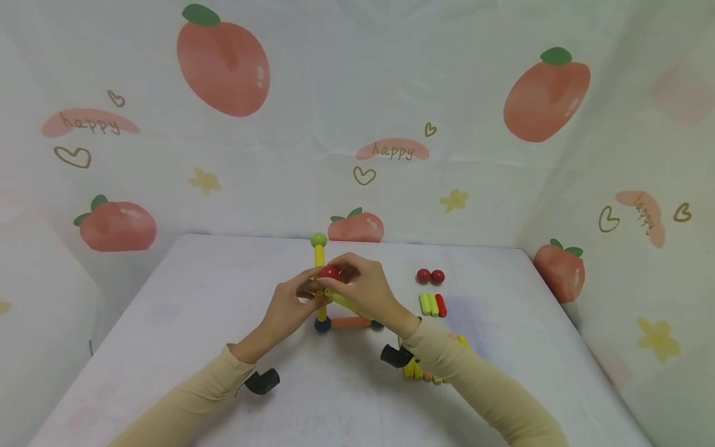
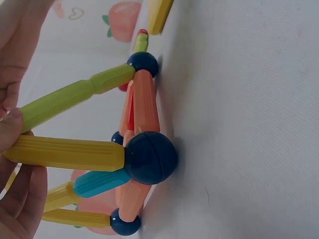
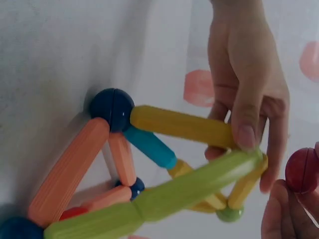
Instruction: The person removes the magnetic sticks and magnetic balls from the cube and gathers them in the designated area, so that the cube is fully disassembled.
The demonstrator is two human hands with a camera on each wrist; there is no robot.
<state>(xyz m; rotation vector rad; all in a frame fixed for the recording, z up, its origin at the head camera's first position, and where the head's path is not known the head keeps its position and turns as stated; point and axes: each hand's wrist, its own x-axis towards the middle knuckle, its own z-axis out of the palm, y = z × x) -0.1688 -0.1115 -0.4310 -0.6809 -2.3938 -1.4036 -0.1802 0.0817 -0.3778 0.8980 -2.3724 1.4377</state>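
A frame of magnetic sticks and balls stands on the table, with navy balls (image 2: 151, 158) and orange sticks (image 1: 350, 322) at its base. My left hand (image 1: 287, 310) pinches the upper end of a yellow stick (image 2: 70, 152), where a long lime-green piece (image 3: 194, 186) made of two sticks also meets. Just beside that joint, my right hand (image 1: 368, 288) holds a red ball (image 3: 301, 170) between thumb and fingers. Behind the hands, a green ball (image 1: 318, 239) tops another yellow stick (image 1: 319, 256). A blue stick (image 3: 149, 146) slants up inside the frame.
Two red balls (image 1: 431, 277) lie at the back right. Nearer are green sticks (image 1: 429, 304) and a red stick (image 1: 441, 305) in a row. More yellow and orange sticks (image 1: 413, 370) lie partly hidden under the right forearm. A printed cloth (image 1: 301, 124) hangs behind the table.
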